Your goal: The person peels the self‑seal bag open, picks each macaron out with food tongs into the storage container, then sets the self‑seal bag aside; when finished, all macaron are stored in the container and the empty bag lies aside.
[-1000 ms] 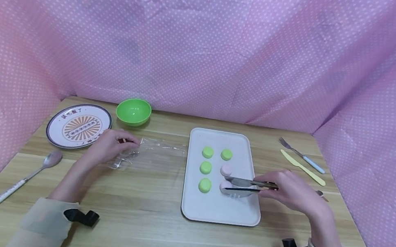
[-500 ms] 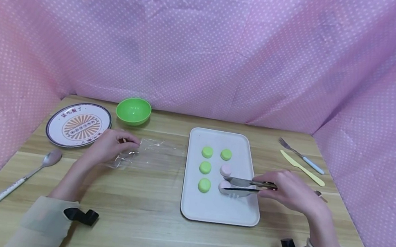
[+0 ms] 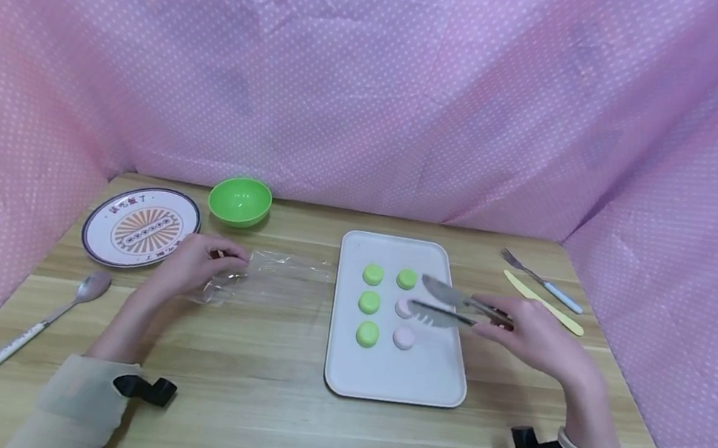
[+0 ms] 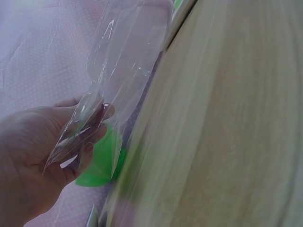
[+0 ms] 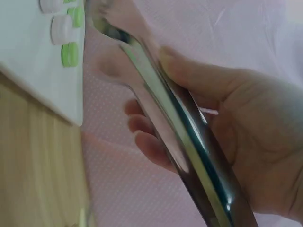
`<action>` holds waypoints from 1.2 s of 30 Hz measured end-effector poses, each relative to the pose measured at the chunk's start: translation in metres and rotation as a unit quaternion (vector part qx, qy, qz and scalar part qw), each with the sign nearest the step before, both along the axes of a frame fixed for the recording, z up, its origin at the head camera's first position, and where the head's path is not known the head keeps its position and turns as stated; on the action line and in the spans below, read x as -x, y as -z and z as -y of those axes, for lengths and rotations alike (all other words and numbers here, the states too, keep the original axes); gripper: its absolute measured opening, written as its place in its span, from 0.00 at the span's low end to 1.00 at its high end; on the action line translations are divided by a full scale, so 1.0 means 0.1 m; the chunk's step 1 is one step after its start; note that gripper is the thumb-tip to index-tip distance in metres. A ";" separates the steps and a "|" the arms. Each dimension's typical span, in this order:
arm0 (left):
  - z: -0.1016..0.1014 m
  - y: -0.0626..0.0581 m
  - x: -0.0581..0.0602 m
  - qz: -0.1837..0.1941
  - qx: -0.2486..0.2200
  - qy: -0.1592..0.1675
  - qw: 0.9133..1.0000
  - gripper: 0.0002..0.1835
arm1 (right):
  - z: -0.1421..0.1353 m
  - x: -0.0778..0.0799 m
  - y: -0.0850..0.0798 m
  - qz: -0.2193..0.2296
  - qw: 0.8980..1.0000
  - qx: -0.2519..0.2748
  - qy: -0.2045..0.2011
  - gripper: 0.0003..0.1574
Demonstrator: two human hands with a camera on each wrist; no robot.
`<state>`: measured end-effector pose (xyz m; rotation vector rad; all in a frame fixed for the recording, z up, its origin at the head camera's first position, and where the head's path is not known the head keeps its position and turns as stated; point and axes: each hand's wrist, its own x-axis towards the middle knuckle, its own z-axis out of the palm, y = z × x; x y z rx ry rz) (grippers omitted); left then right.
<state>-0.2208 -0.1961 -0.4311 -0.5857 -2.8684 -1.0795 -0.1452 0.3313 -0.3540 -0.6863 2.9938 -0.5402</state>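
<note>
My left hand (image 3: 196,264) pinches one end of a clear plastic bag (image 3: 286,267), which stretches flat toward the tray; the left wrist view shows the film between thumb and fingers. With my right hand (image 3: 530,335) I grip metal tongs (image 5: 189,137) by their arms. The tips of the tongs stand apart and hold nothing, over the right side of a white tray (image 3: 393,381). On it sit several green macarons (image 3: 368,334) and two pale pink ones, the nearer pink macaron (image 3: 403,337) in full view and the farther partly covered by the tongs.
Left of the bag are a patterned plate (image 3: 146,228) and a spoon (image 3: 47,320), with a green bowl (image 3: 240,202) behind. Right of the tray lie a fork (image 3: 543,280) and a yellow knife (image 3: 544,303). Pink dotted cloth (image 3: 347,103) walls the table's back and sides.
The tongs have lifted off the nearer pink macaron and swung toward the back of the tray, with the right hand slightly farther back. The left hand keeps its hold on the bag.
</note>
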 end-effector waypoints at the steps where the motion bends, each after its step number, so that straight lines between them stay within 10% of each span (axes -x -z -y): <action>1: 0.00 0.00 0.00 0.000 0.001 -0.002 1.000 0.10 | -0.02 0.03 0.01 -0.004 1.000 0.007 0.013 0.29; 11: -0.01 0.02 0.02 -0.018 0.020 -0.005 1.000 0.07 | -0.25 0.36 0.39 -0.012 0.993 0.023 0.114 0.49; 36: -0.06 0.20 0.04 -0.119 0.141 0.003 0.983 0.05 | -0.15 0.65 0.81 0.103 0.986 -0.037 0.124 0.57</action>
